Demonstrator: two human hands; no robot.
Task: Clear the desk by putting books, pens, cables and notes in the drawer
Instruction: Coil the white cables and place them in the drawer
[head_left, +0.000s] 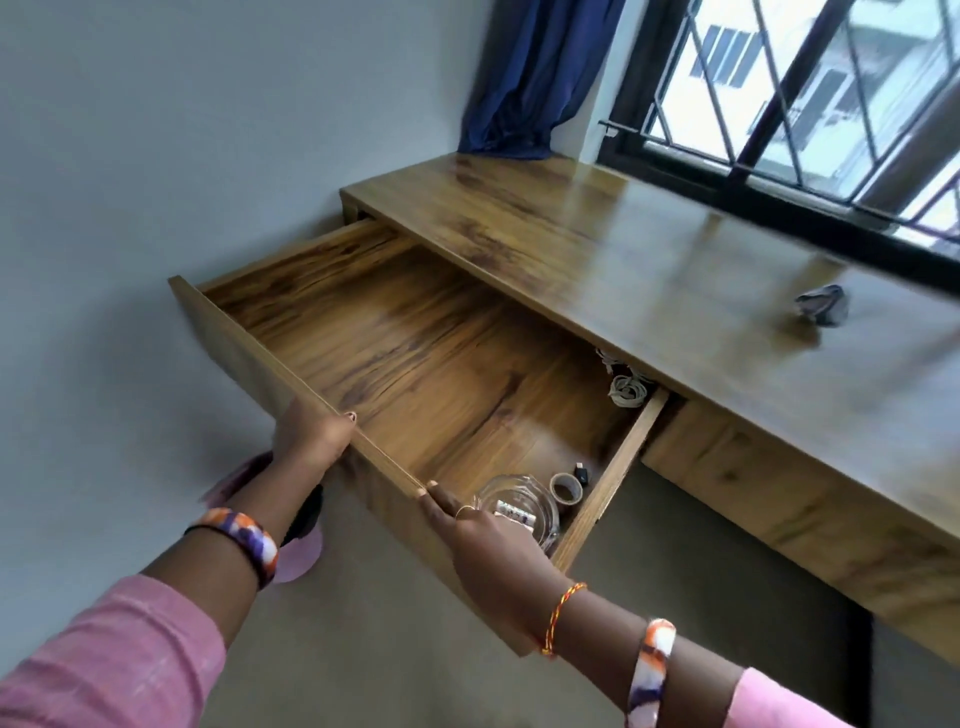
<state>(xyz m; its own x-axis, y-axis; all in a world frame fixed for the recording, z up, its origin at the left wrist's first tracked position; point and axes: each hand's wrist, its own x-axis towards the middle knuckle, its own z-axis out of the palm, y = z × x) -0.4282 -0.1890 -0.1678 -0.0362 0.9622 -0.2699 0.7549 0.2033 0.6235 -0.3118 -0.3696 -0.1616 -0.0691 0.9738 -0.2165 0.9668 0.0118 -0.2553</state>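
Observation:
The wooden drawer (291, 364) stands pulled far out from the desk (649, 260). My left hand (311, 441) grips the drawer's front panel, thumb over the top edge. My right hand (493, 540) holds the same panel farther right, thumb on the rim. Inside the drawer lie a coiled white cable (626, 389) at the back right, a glass jar (524, 506), a tape roll (566, 488) and a small black adapter (582, 474). A crumpled paper note (823, 305) sits on the desk top near the window.
A second, closed drawer front (753, 478) lies to the right under the desk top. A blue curtain (530, 78) hangs at the desk's far end beside the barred window (805, 93). The grey wall is to the left, the floor below.

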